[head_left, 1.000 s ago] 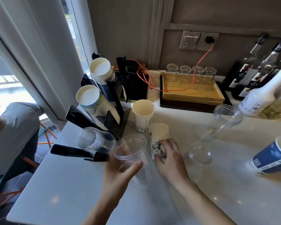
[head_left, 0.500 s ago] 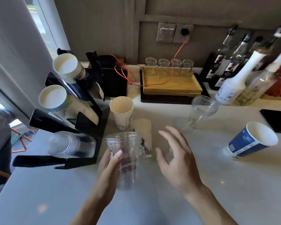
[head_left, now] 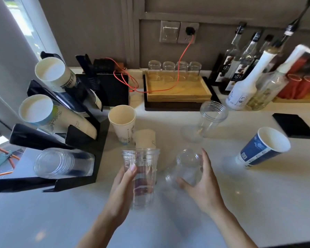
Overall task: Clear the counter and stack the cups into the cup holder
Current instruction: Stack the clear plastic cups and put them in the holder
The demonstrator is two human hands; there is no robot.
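Clear plastic cups (head_left: 140, 176), nested and upright, are held by the left hand (head_left: 122, 187) low in the centre of the head view, fingers and thumb wrapped round their lower wall, above the pale counter (head_left: 240, 203). The right hand (head_left: 202, 183) curls its fingers and thumb round another clear cup (head_left: 186, 167) that sits upside down on the counter just to the right. At the left stands a black cup holder (head_left: 82, 140) with three slanted channels: the top one holds a stack of white paper cups (head_left: 55, 72), the middle one a second paper stack (head_left: 43, 111), the bottom one a stack of clear cups (head_left: 61, 162), all with their open mouths toward the camera. Just beside the holder an empty paper cup (head_left: 123, 123) stands upright, and an upturned paper cup (head_left: 145, 138) stands touching it. Further back a clear cup with a ridged rim (head_left: 210, 116) stands tilted on a clear lid. At the right a blue paper cup (head_left: 263, 147) lies on its side, empty. A wooden tray (head_left: 177, 92) at the wall carries four small glass jars (head_left: 174, 67), and bottles (head_left: 245, 81) stand to its right.
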